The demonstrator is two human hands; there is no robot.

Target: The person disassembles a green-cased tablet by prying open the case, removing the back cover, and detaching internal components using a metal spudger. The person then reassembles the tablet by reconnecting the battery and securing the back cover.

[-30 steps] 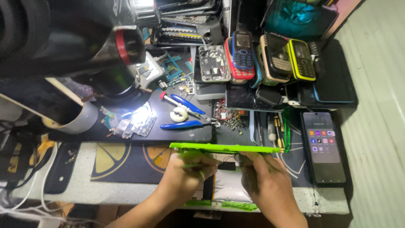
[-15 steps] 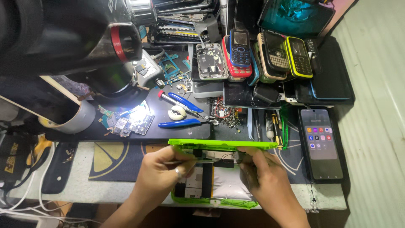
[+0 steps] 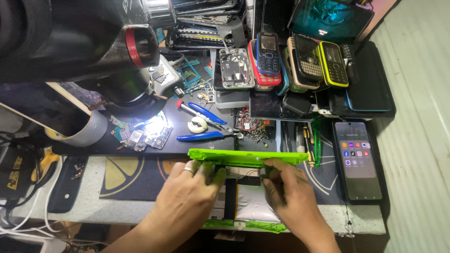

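I see my two hands low in the middle of the frame. My left hand (image 3: 187,192), with a ring on one finger, is clamped on the left end of the bright green plastic tablet case (image 3: 248,158). My right hand (image 3: 288,199) grips the right part of it, thumb on the top edge. The green case stands up on its edge, lifted open like a book cover. Under it lies the silver inside of the tablet (image 3: 255,208) with a black strip (image 3: 230,199) running down it. Thin wires (image 3: 246,174) seem to run between the two halves, but they are too small to be sure.

Just above the case, in the middle of the frame, lie the blue-handled pliers (image 3: 201,136) and a heap of tiny screws (image 3: 255,131) on the dark surface (image 3: 140,175). A black smartphone with a lit screen (image 3: 357,157) lies at the right. A row of old button phones (image 3: 300,61) stands at the top.

I think the wires could snap if the case is opened too far or too fast. The case could also slip and knock the screws away, because they lie so close to it.
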